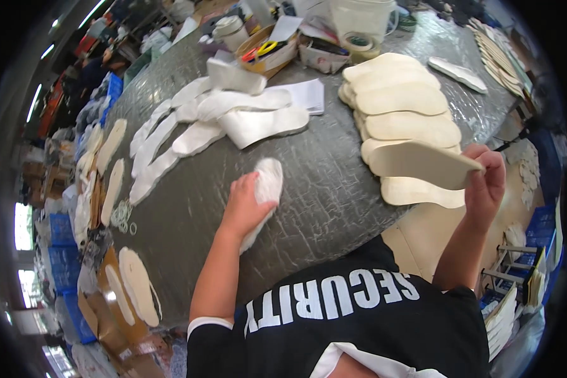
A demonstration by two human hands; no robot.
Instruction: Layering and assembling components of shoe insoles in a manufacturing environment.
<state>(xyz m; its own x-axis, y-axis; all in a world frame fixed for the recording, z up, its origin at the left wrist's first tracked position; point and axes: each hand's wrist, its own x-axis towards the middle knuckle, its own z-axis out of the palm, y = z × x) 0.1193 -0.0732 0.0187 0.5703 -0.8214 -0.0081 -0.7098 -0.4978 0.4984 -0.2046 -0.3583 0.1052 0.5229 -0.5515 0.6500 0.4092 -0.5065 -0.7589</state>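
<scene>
1. Grey, crinkled sheeting covers the surface (321, 183) of a crowded workshop; boxes and crates stand along its 9 o'clock side.
2. Right hand (485, 183): fingers pinched shut on the end of a beige insole board (422, 165), held flat in the air at 3 o'clock, above the near end of the beige insole stack (403, 107).
3. Left hand (246, 205): palm down near centre, fingers curled closed over a white foam insole (268, 189) lying on the surface.
4. Handling, beige board: it keeps its shape unsupported, so it is probably thin, light and fairly stiff. An edge pinch at heel or toe should suffice.
5. Handling, white insole: it looks soft and bendable. Press flat or lift by an end.
6. White insoles (233, 120) lie fanned at 11 o'clock; tape rolls (359, 43) sit at 12 o'clock.
</scene>
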